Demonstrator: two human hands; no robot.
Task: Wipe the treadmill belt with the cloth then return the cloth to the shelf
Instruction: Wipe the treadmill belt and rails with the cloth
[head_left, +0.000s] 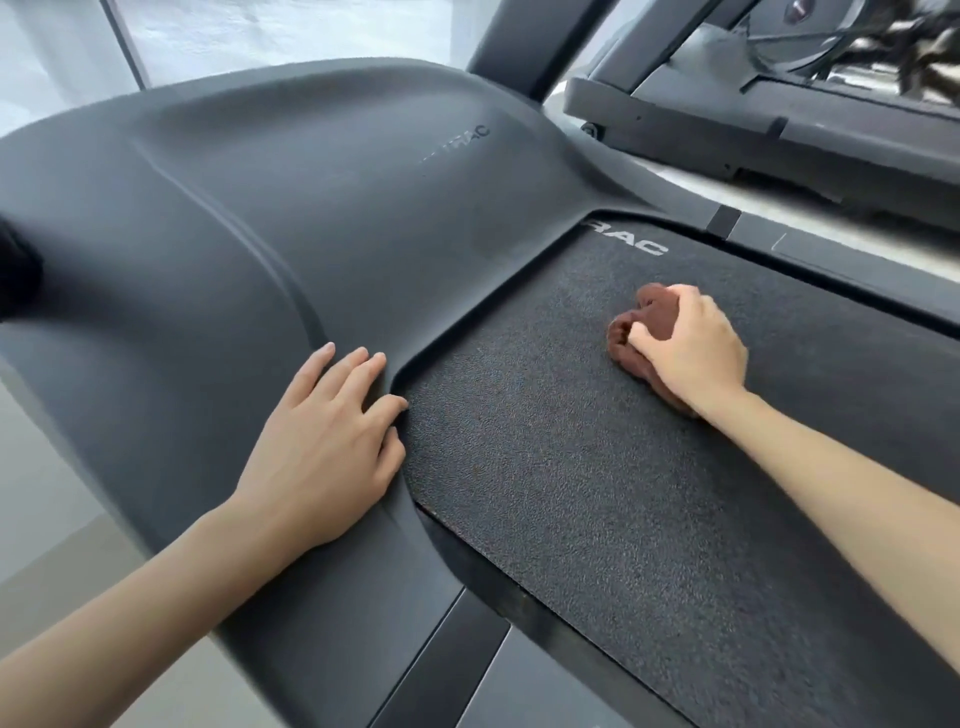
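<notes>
The dark textured treadmill belt (597, 467) fills the lower right of the head view. A bunched brown cloth (647, 325) lies on the belt near its front end. My right hand (691, 348) grips the cloth from above, fingers curled round it, pressing it onto the belt. My left hand (327, 441) lies flat with straight fingers on the grey motor hood (260, 208), right at the hood's edge beside the belt. The shelf is out of view.
A side rail (810, 247) runs along the far edge of the belt, another (457, 660) along the near edge. A second treadmill (779, 119) stands at the upper right across a strip of pale floor. An upright post (524, 47) rises behind the hood.
</notes>
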